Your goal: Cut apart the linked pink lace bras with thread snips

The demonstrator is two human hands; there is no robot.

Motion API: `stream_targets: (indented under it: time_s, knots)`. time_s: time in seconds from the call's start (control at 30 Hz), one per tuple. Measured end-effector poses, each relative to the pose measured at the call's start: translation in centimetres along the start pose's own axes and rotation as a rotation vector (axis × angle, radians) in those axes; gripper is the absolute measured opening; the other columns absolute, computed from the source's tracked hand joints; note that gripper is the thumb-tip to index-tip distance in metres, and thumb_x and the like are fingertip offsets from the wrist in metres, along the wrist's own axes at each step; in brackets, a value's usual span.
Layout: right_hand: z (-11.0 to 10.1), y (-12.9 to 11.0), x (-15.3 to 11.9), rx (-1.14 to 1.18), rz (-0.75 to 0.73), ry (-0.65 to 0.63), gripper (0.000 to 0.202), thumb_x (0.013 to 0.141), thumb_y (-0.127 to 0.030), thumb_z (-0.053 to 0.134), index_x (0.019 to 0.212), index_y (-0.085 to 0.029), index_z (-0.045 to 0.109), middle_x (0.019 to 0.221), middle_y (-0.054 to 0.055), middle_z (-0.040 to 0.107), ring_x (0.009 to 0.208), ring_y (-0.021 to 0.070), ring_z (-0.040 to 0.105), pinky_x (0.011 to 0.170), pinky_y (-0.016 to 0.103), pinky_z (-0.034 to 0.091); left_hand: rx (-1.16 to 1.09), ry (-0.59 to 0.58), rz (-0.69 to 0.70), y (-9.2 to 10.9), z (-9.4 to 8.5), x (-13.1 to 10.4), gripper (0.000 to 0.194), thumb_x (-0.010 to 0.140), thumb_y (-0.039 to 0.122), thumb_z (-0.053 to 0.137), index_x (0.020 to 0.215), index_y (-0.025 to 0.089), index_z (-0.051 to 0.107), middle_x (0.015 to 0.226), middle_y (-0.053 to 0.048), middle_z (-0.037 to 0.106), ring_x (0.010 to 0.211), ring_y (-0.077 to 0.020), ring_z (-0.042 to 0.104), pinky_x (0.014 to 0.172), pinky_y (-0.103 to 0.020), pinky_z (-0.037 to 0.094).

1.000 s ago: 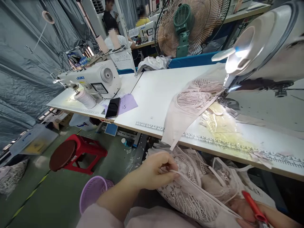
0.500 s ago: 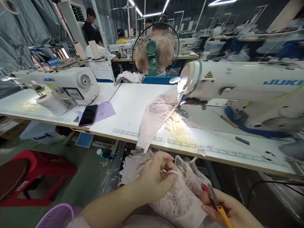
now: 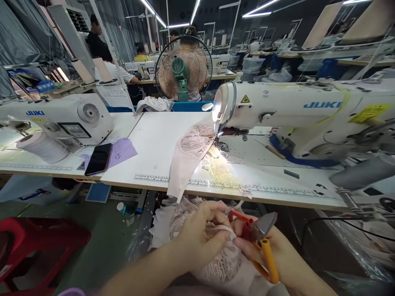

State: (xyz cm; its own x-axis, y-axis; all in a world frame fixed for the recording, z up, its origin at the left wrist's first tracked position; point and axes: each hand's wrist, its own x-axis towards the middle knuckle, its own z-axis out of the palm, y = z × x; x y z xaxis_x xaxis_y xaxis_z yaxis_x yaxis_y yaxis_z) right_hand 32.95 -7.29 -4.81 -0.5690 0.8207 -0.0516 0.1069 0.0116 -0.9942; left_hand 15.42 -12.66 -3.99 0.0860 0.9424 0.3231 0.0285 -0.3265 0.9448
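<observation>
Held garment (image 3: 220,265): in left hand (image 3: 203,235) and right hand (image 3: 262,248)
Scissors (image 3: 264,227): in right hand, right of left-hand pinch
Table (image 3: 154,144): ahead of grip
Needle-end fabric (image 3: 189,158): on table, ahead of grip, hanging over front edge
Near machine (image 3: 286,100): on table, ahead-right of grip
Phone (image 3: 98,159): on sheet (image 3: 125,151), ahead-left
Far machine (image 3: 66,115): ahead-left, behind phone
Fan (image 3: 180,69): ahead, behind table
Stool (image 3: 46,236): left of grip, on floor (image 3: 101,242)

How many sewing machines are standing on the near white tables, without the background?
2. The first machine is at left, behind the phone; the second machine is at right, beyond the right hand, lace fabric reaching it. More may stand outside the picture.
</observation>
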Motion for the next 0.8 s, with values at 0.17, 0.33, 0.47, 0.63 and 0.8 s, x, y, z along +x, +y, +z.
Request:
stream_targets:
  time_s: [0.17, 0.33, 0.47, 0.63, 0.8]
  knots:
    - [-0.1, 0.5, 0.1, 0.009, -0.044, 0.010, 0.033, 0.082, -0.049, 0.070, 0.071, -0.020, 0.060, 0.070, 0.000, 0.051, 0.062, 0.0161, 0.045, 0.053, 0.028, 0.038, 0.172, 0.158, -0.038, -0.7, -0.4, -0.2, 0.027, 0.077, 0.015, 0.061, 0.102, 0.018, 0.050, 0.088, -0.005, 0.061, 0.081, -0.0169, 0.060, 0.073, -0.031, 0.049]
    - [0.1, 0.5, -0.2, -0.001, -0.018, 0.113, 0.026, 0.081, -0.046, 0.073, 0.075, -0.023, 0.063, 0.075, 0.000, 0.053, 0.066, 0.0177, 0.048, 0.058, 0.029, 0.039, 0.277, 0.197, -0.092, -0.7, -0.8, -0.1, 0.008, 0.080, 0.022, 0.059, 0.082, 0.018, 0.053, 0.079, -0.003, 0.056, 0.073, -0.0162, 0.055, 0.066, -0.029, 0.046]
    - [0.4, 0.5, 0.1, 0.013, 0.012, 0.146, 0.028, 0.079, -0.048, 0.074, 0.073, -0.023, 0.063, 0.072, -0.001, 0.053, 0.065, 0.0163, 0.047, 0.057, 0.027, 0.039, 0.233, 0.200, -0.136, -0.6, -0.7, 0.1, 0.006, 0.080, 0.022, 0.057, 0.078, 0.018, 0.052, 0.077, -0.003, 0.054, 0.071, -0.0158, 0.054, 0.063, -0.027, 0.045]
    - [-0.8, 1.0, 0.4, -0.055, -0.082, 0.142, 0.017, 0.083, -0.041, 0.072, 0.080, -0.025, 0.066, 0.085, 0.003, 0.065, 0.078, 0.0210, 0.061, 0.066, 0.027, 0.052, 0.132, 0.222, -0.311, -0.5, -1.0, 0.6, 0.008, 0.078, 0.024, 0.058, 0.081, 0.017, 0.056, 0.077, -0.002, 0.053, 0.070, -0.0156, 0.053, 0.060, -0.026, 0.043]
    - [-2.1, 2.2, -1.3, -0.397, -0.108, 0.084, 0.017, 0.081, -0.038, 0.067, 0.073, -0.023, 0.063, 0.072, 0.004, 0.062, 0.067, 0.0227, 0.061, 0.060, 0.030, 0.053, -0.019, 0.233, -0.451, -1.1, -1.8, 1.1, 0.016, 0.074, 0.026, 0.061, 0.085, 0.014, 0.060, 0.072, 0.000, 0.051, 0.065, -0.0131, 0.048, 0.059, -0.025, 0.041]
